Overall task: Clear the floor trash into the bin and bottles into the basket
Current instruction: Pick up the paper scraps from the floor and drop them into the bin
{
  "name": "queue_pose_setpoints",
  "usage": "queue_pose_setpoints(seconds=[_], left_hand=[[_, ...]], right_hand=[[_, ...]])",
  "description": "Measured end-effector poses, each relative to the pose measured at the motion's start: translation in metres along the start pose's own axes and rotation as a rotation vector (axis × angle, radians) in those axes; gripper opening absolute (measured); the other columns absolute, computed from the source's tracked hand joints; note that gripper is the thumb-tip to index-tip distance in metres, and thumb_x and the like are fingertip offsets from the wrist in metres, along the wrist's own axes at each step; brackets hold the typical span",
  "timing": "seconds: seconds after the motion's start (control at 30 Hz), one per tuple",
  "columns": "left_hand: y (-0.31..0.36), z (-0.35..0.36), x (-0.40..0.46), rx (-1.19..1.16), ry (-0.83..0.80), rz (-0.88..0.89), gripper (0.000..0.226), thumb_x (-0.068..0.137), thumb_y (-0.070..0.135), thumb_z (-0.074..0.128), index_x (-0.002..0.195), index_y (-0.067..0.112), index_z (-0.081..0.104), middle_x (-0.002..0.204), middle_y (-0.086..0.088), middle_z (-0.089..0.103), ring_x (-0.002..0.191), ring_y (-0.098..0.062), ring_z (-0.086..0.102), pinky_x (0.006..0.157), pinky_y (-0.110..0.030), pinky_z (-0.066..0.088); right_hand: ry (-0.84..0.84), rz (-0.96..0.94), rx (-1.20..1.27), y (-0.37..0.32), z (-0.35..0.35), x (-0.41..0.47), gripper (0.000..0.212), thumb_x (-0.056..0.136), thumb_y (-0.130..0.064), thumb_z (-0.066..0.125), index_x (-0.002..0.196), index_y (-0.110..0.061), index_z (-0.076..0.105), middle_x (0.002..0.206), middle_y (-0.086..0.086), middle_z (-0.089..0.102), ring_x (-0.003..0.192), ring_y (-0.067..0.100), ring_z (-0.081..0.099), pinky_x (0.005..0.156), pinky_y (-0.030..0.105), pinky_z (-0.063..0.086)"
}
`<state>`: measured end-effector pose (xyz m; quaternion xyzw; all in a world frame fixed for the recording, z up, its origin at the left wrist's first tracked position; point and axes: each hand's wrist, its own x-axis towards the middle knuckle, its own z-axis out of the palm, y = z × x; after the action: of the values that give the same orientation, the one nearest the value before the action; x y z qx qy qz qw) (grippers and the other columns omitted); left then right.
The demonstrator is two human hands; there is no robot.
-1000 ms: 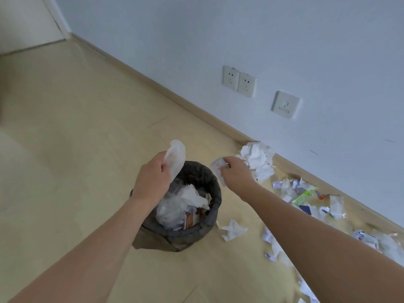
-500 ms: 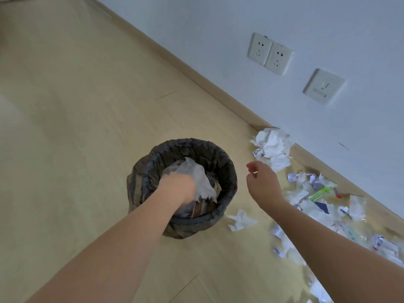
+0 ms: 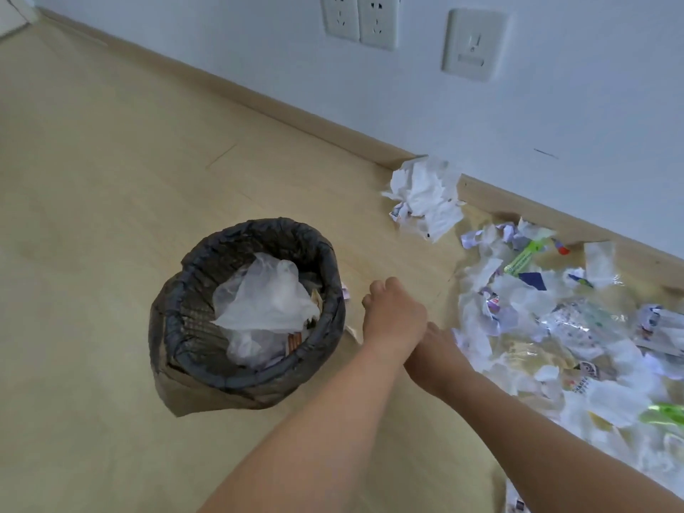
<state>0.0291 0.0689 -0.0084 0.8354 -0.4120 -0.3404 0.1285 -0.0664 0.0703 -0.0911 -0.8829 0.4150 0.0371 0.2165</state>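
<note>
Inside bin (image 3: 192, 338) w/ black liner: crumpled clear plastic (image 3: 266, 301), paper scraps.

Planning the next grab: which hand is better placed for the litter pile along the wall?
Right. The right hand lies at the near edge of the litter pile; the left hand sits nearer the bin.
</note>
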Motion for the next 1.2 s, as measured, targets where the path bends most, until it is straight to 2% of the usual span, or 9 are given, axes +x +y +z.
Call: queue_pose_setpoints(seconds=[0.17, 0.23, 0.33, 0.43, 0.53, 0.73, 0.9, 1.0, 1.2], left_hand=[[-0.025, 0.039, 0.091, 0.267, 0.053, -0.114, 0.040, 0.087, 0.018, 0.037, 0.125, 0.013, 0.047, 0.143, -0.009, 0.033, 0.128, -0.033, 0.027, 0.087, -0.036, 0.029], [-0.024, 0.040, 0.106, 0.204, 0.070, -0.203, 0.046, 0.088, 0.017, 0.041, 0.134, 0.014, 0.038, 0.154, -0.010, 0.012, 0.137, -0.037, 0.015, 0.098, -0.041, 0.033], [-0.029, 0.040, 0.126, 0.179, 0.073, -0.317, 0.053, 0.091, 0.018, 0.045, 0.141, 0.018, 0.030, 0.159, -0.012, -0.007, 0.143, -0.043, 0.001, 0.109, -0.050, 0.028], [-0.044, 0.047, 0.141, 0.170, 0.094, -0.402, 0.049, 0.092, 0.023, 0.048, 0.139, 0.015, 0.034, 0.154, -0.018, 0.007, 0.138, -0.043, 0.014, 0.109, -0.048, 0.029], [-0.059, 0.063, 0.137, 0.217, 0.175, -0.368, 0.041, 0.091, 0.016, 0.049, 0.131, 0.013, 0.040, 0.141, -0.016, 0.024, 0.127, -0.041, 0.030, 0.104, -0.046, 0.038], [-0.073, 0.081, 0.077, 0.182, 0.096, -0.271, 0.030, 0.093, 0.009, 0.052, 0.122, 0.008, 0.047, 0.135, -0.017, 0.034, 0.106, -0.037, 0.057, 0.086, -0.038, 0.049], [-0.067, 0.061, 0.015, -0.024, -0.033, -0.089, 0.010, 0.093, 0.013, 0.051, 0.097, 0.012, 0.061, 0.107, -0.007, 0.067, 0.092, -0.026, 0.059, 0.071, -0.028, 0.045], [-0.046, 0.023, -0.022, -0.095, -0.024, 0.008, 0.011, 0.091, 0.012, 0.049, 0.091, 0.012, 0.060, 0.098, -0.002, 0.068, 0.083, -0.021, 0.058, 0.064, -0.029, 0.043], [-0.019, -0.078, -0.069, -0.156, 0.027, 0.169, 0.013, 0.090, 0.015, 0.048, 0.086, 0.019, 0.060, 0.089, 0.003, 0.068, 0.080, -0.019, 0.063, 0.067, -0.033, 0.052]], right_hand=[[-0.033, -0.136, -0.149, 0.001, 0.025, 0.012, 0.028, 0.068, -0.011, 0.071, 0.094, -0.022, 0.069, 0.091, 0.002, 0.060, 0.081, 0.026, 0.055, 0.066, 0.033, 0.038], [-0.050, -0.148, -0.213, 0.015, 0.032, 0.015, 0.026, 0.077, -0.006, 0.056, 0.097, -0.018, 0.067, 0.091, 0.004, 0.058, 0.087, 0.027, 0.052, 0.072, 0.033, 0.030], [-0.030, -0.102, -0.271, 0.030, 0.024, 0.013, 0.020, 0.070, -0.003, 0.060, 0.085, -0.016, 0.065, 0.082, 0.004, 0.059, 0.078, 0.026, 0.055, 0.068, 0.032, 0.027], [-0.104, -0.085, -0.268, 0.049, 0.027, 0.006, 0.028, 0.081, 0.002, 0.043, 0.099, -0.015, 0.057, 0.096, 0.005, 0.058, 0.091, 0.027, 0.054, 0.074, 0.031, 0.024], [-0.070, -0.023, -0.202, 0.064, 0.027, 0.000, 0.028, 0.080, 0.005, 0.040, 0.095, -0.018, 0.048, 0.094, 0.005, 0.058, 0.081, 0.025, 0.047, 0.071, 0.029, 0.025], [-0.084, 0.155, 0.056, 0.066, 0.027, -0.005, 0.022, 0.090, -0.007, 0.043, 0.095, -0.012, 0.064, 0.089, 0.003, 0.054, 0.086, 0.022, 0.057, 0.070, 0.030, 0.042], [-0.042, 0.414, 0.504, 0.054, -0.025, -0.029, 0.018, 0.092, -0.011, 0.041, 0.085, -0.008, 0.058, 0.079, 0.003, 0.057, 0.072, 0.023, 0.061, 0.060, 0.031, 0.050], [-0.024, 0.481, 0.584, 0.047, -0.071, -0.050, 0.013, 0.089, -0.010, 0.047, 0.082, -0.007, 0.057, 0.071, 0.001, 0.056, 0.069, 0.020, 0.054, 0.052, 0.022, 0.038], [0.126, 0.556, 0.848, 0.017, -0.146, -0.078, 0.008, 0.087, -0.013, 0.063, 0.088, -0.007, 0.067, 0.079, 0.005, 0.063, 0.071, 0.019, 0.057, 0.062, 0.030, 0.048]])
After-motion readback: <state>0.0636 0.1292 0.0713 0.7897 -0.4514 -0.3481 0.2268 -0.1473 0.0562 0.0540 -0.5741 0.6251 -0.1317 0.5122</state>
